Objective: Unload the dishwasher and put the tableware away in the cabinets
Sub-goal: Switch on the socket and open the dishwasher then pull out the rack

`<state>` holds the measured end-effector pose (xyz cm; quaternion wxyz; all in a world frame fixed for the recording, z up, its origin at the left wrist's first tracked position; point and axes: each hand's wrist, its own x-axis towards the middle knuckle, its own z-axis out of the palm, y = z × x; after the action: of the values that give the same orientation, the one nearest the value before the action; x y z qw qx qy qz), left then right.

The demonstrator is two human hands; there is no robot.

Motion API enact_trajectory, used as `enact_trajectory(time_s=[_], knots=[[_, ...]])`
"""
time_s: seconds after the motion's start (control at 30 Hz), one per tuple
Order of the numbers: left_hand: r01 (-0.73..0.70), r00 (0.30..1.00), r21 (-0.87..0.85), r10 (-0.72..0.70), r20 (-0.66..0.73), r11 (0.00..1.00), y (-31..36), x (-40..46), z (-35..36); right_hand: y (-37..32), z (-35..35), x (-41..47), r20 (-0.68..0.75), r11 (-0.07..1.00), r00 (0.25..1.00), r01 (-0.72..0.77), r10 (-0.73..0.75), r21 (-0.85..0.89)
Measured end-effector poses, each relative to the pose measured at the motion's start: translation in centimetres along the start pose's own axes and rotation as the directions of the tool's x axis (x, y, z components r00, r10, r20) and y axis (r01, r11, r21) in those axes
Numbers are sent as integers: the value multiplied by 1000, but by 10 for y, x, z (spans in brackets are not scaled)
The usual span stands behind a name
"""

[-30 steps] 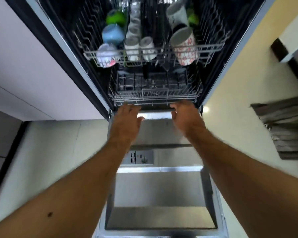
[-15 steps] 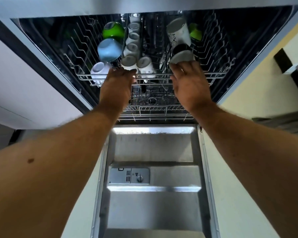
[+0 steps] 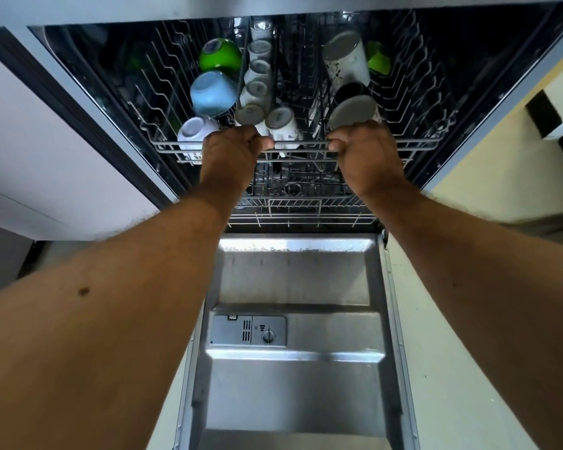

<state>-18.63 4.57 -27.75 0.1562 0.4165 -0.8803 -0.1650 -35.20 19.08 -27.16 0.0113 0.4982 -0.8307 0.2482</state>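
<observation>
Both hands have come up from the low rack and now grab the front bar of the top rack (image 3: 303, 145), where a moment ago they only reached for it. The dishwasher door (image 3: 293, 384) lies open and flat, nearest of all, with a small soap box (image 3: 249, 330) set in it. Just past the door's far edge is the bottom rack (image 3: 299, 209), and it looks like it holds no dishes, though its back part is dark and hard to see. Above that, the left hand (image 3: 229, 154) has its fingers curled tight round the top rack's front bar, and the right hand (image 3: 366, 155) does the same a bit along the bar. Right behind the bar sit a white cup (image 3: 197, 129), a blue bowl (image 3: 213, 92) and a green bowl (image 3: 220, 55), with a row of small white cups (image 3: 257, 82) beside them. Behind the right hand is a tall white mug (image 3: 346, 61) and a grey-bottomed mug (image 3: 353, 110) that the hand partly hides. A bit of something green (image 3: 377, 61) peeks out far back, and I can't tell what it is. The job has hardly begun: the top rack is still full and not yet pulled out, and no cupboard for the dishes shows.
</observation>
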Motion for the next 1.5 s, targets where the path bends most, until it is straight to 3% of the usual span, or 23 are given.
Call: enact_trajectory(time_s=[0.47,0.7,0.87,1.03,1.5], knots=[[-5,998,-43,8,55,999,-11,-43,0,-11,-4,-48,52,976,993,-116,108,183],[-12,999,-89,15,33,996,-9,-98,-3,-19,-11,-95,-8,996,999,-53,54,72],[55,998,13,-55,5,998,2,-133,-7,-23,-14,-129,37,994,994,-104,102,46],[32,996,-81,-39,-82,996,1,-165,-4,-33,-20,-159,16,992,993,-116,115,58],[68,997,-152,-71,-10,986,0,-218,-13,-54,-38,-212,20,997,997,-71,71,18]])
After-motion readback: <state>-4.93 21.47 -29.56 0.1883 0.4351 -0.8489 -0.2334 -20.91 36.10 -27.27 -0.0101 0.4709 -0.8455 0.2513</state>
